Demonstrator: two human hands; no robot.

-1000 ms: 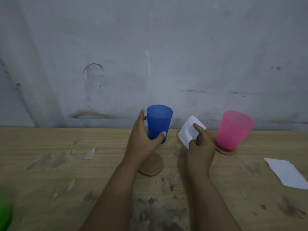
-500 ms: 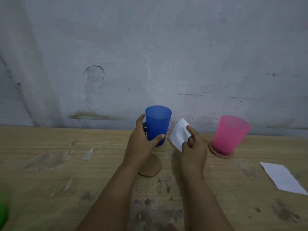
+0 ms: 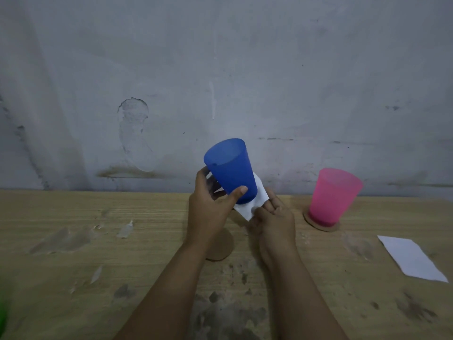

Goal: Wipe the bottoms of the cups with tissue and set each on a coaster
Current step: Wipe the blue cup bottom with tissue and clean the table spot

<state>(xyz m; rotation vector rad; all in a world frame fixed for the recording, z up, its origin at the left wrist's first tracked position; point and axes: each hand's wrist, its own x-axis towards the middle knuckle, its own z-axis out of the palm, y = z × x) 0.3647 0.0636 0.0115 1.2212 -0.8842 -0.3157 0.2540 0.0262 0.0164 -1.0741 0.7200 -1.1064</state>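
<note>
— What's at your far left?

— Only a green blur at the frame's edge; I can't tell what it is. Then bare wooden table, scuffed and flaked.

— And your left hand?

— My left hand is curled round the blue cup, thumb across the near wall, fingers behind. The cup is off the table and tipped, mouth up and toward the left, base angled down toward my other hand. Below my left wrist lies a bare coaster, partly hidden by the forearm.

— The tissue?

— The tissue sits against the cup's base, and my right hand holds it there, fingers close together behind the sheet (how the thumb lies I can't make out).

— So which step is this?

— Wiping the blue cup's bottom, I'd judge, with the tissue just meeting it.

— What comes next?

— Rub the tissue round the whole base, keeping the left grip firm so the cup doesn't twist. Then level it and lower it squarely onto the bare coaster.

— And further right?

— The pink cup stands upright on its own coaster, apparently finished. Well apart, near the right edge, a spare tissue lies flat.
</note>
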